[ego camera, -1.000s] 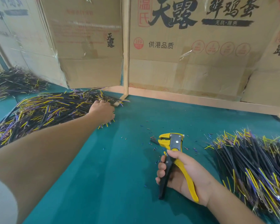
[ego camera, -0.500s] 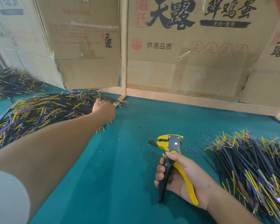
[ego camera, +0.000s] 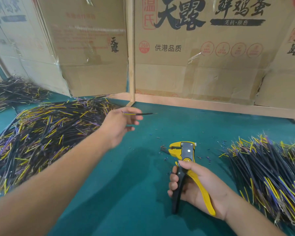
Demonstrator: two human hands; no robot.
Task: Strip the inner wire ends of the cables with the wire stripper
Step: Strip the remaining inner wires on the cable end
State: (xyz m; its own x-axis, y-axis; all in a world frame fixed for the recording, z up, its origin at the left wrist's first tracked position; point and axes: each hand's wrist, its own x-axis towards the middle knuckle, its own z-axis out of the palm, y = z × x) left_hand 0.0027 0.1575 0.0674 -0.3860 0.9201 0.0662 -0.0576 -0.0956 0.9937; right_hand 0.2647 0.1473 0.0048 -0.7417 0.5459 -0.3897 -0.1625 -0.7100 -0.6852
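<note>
Head view: a single cable, black-sheathed with yellow and purple inner wires at one end, is pinched between the thumb and fingers of the left hand and held above the worktop, at about 11 o'clock from the wire stripper. The stripper, yellow and black, is gripped by its handles in the right hand, head pointing towards 12 o'clock, jaws slightly parted. A large pile of cables is seen at 9 o'clock of the left hand, a second pile at 3 o'clock of the stripper, and a third heap at far left. Small insulation offcuts are scattered on the green surface around the stripper's head. Printed cardboard boxes and a wooden frame are set along the far edge.
</note>
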